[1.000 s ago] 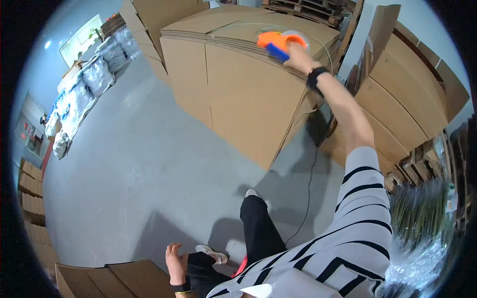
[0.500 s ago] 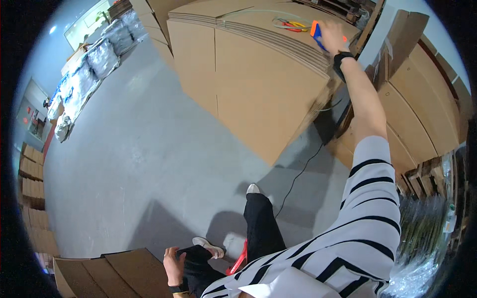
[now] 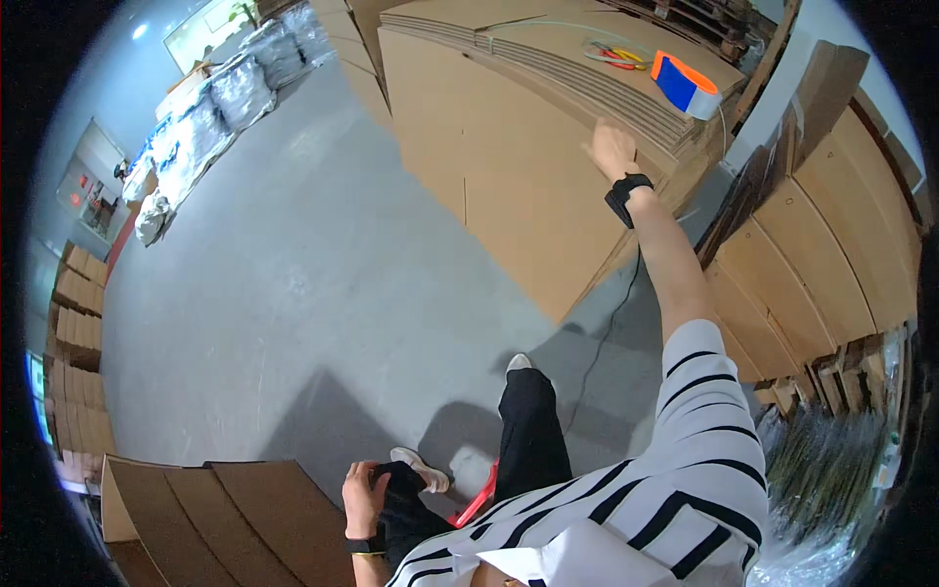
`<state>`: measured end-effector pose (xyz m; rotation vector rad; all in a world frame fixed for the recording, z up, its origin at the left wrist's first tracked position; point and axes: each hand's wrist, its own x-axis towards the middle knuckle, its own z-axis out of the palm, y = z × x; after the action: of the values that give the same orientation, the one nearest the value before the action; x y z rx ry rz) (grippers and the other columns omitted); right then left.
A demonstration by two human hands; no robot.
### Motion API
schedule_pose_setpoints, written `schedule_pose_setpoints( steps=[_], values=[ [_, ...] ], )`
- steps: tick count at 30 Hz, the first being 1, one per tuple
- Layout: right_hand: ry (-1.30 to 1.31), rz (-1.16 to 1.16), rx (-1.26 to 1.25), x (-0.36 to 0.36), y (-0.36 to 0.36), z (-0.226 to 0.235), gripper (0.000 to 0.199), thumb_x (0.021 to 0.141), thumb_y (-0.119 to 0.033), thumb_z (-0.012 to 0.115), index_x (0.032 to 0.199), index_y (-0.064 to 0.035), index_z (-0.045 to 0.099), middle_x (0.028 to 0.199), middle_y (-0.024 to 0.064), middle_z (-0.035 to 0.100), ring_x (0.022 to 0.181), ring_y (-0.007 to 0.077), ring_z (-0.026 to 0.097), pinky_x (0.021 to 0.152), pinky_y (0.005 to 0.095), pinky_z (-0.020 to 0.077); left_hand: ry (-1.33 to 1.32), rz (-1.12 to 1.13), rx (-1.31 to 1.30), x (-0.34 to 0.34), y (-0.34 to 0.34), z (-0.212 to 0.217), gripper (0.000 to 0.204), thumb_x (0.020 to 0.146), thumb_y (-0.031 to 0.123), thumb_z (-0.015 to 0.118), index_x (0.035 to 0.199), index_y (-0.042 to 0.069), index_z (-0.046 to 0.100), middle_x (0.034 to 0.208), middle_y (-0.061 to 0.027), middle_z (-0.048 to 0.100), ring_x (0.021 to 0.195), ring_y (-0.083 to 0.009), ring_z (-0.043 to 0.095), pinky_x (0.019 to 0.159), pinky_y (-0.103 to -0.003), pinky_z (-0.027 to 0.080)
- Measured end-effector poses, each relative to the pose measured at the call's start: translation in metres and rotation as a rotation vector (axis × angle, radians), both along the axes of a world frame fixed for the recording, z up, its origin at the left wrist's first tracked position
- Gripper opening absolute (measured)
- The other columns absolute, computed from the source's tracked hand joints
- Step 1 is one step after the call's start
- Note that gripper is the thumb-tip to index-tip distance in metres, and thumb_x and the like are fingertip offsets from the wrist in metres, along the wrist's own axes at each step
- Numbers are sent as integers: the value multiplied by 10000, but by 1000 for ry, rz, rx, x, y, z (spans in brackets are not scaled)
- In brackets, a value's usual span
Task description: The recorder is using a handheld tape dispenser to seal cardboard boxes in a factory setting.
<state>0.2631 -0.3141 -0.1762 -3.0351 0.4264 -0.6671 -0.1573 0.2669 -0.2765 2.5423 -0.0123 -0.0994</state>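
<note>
My right hand (image 3: 614, 152) is at the front edge of a stack of flat cardboard sheets (image 3: 528, 186), fingers extended and thumb apart, with nothing visible in it. Whether it touches the cardboard I cannot tell. Beyond it, on top of the stack, lies a ring-shaped orange, blue and white thing (image 3: 675, 86), perhaps a tape roll. Beside that are hand tools with red and yellow handles (image 3: 618, 59). My left hand (image 3: 364, 499) hangs low near my thigh, its fingers loosely bent and apart, and nothing shows in it.
Folded brown cardboard (image 3: 225, 519) stands at the lower left. More cardboard panels (image 3: 812, 235) lean on the right, above wrapped bundles (image 3: 822, 470). A black cable (image 3: 606, 333) crosses the grey floor. Silvery wrapped bales (image 3: 205, 127) line the far left, and a red object (image 3: 477, 499) shows by my legs.
My right hand has let go of the orange and blue ring-shaped thing, leaving it on the stack, and moved nearer and left to the front edge. The view has shifted slightly.
</note>
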Motion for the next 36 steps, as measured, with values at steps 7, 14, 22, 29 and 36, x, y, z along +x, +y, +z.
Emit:
schedule_pose_setpoints(
  steps=[7,14,22,29,36],
  values=[
    [184,193,81,-48,56,7,417,810,-323,684,1116,-44,631,1020,192,671,947,342,650,822,449,501,-63,-55,9,16,-4,12,291,723,35,705,996,-4,612,927,-178,620,860,-336,623,733,-387,498],
    [139,56,70,-85,4,0,506,860,-426,602,1221,-72,597,1122,162,650,1062,310,609,865,438,486,-174,-59,24,34,-4,38,296,731,55,713,1008,11,618,948,-171,628,890,-339,621,754,-397,492],
    [18,272,181,-97,-87,-8,525,839,-433,624,1223,-77,604,1088,178,657,1021,336,610,860,427,481,-152,12,21,1,22,26,308,716,53,739,999,11,625,938,-163,633,859,-326,630,742,-383,498],
    [78,304,45,-114,-47,4,505,858,-411,622,1180,-23,611,1102,193,647,1042,363,591,920,444,451,-111,-1,-1,9,19,19,322,703,37,732,1003,9,621,929,-167,624,848,-334,623,735,-390,500],
    [168,567,242,-127,-24,22,383,867,-382,620,970,-13,619,893,245,609,926,422,555,859,520,363,-385,-268,161,124,-17,72,672,699,43,745,1304,39,452,1374,-196,416,1215,-426,421,1003,-468,388]
  ],
)
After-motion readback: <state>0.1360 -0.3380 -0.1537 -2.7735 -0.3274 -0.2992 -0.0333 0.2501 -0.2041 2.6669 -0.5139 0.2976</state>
